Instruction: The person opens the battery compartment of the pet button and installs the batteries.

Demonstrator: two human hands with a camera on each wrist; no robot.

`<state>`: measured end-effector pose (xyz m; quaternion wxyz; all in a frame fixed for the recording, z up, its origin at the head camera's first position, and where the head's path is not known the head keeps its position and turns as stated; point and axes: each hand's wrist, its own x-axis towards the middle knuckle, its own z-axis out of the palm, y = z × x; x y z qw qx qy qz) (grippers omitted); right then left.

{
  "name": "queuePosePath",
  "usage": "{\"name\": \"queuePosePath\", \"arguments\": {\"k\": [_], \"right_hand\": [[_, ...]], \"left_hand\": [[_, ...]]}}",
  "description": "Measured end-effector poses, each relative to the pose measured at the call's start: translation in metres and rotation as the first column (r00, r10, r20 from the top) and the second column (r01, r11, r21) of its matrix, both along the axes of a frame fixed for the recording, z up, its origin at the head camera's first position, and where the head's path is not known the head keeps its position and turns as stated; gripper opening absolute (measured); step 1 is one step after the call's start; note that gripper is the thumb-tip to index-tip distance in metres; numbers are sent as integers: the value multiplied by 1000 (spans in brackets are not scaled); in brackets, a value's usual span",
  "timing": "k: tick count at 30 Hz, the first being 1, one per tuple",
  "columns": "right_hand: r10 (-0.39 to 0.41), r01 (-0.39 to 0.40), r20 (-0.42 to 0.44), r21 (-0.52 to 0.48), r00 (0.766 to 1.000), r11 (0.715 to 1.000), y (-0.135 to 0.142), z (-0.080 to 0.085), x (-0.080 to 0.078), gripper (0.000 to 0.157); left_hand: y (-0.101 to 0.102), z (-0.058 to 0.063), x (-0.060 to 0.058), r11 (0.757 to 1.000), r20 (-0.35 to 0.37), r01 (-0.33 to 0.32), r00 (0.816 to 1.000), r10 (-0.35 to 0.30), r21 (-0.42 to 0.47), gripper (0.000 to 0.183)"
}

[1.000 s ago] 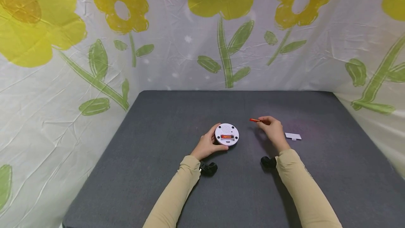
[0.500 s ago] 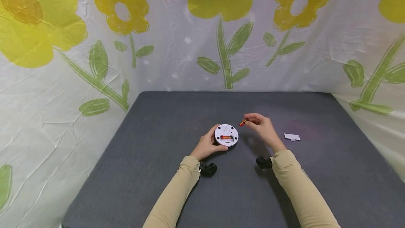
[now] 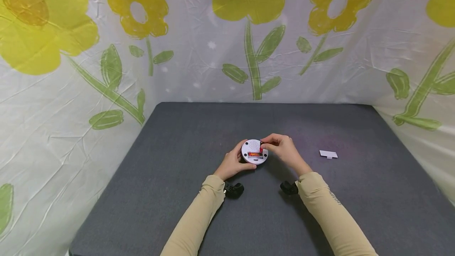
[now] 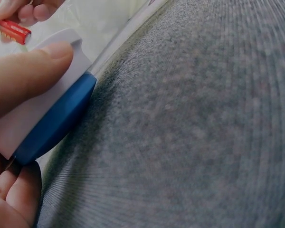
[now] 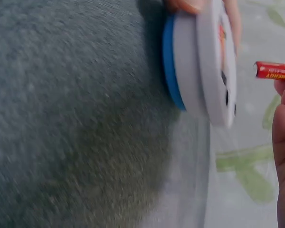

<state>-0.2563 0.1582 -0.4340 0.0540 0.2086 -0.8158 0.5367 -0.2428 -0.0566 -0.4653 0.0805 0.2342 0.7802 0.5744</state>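
Note:
My left hand grips a round white device by its left side, thumb at the near edge. Its underside faces up, with small dark feet, a speaker grille and an uncovered battery compartment. One red battery lies in that compartment. Between the thumb and fingers of my right hand is a second red battery, above the device's right part; the right wrist view has it apart from the device. In the left wrist view, a blue band rings the device's lower side.
A white battery cover with a small tab lies on the dark grey table, right of my right hand. A flower-printed curtain stands behind and beside the table. Each wrist carries a black camera mount.
My right hand has moved left with the battery, from beside the cover to over the device. The battery has turned from lying sideways to pointing toward me. My left hand stays put.

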Motion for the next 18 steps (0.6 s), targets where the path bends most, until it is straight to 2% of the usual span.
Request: {"name": "queuePosePath", "arguments": {"k": [5,9,14,18], "right_hand": [[54,-38,-112,137,992,990,-13,-3,3,9],[115,-81,-149,215,982,973,-18,-5,6,11],[201,-125,-205,330,958,936,-21,-5,7,13],[245,-123,-257,412,935,903,-26,-5,7,12]], "left_hand": [[0,0,1,1000,-12,9,1000,-9,5,90],[0,0,1,1000,-11,17,1000,-17,19,90],[-1,-2,-1,1000,-10,22,1000,-21,22,90],[-1,-2,-2,999,-11,26,1000,-26,22,89]]}}
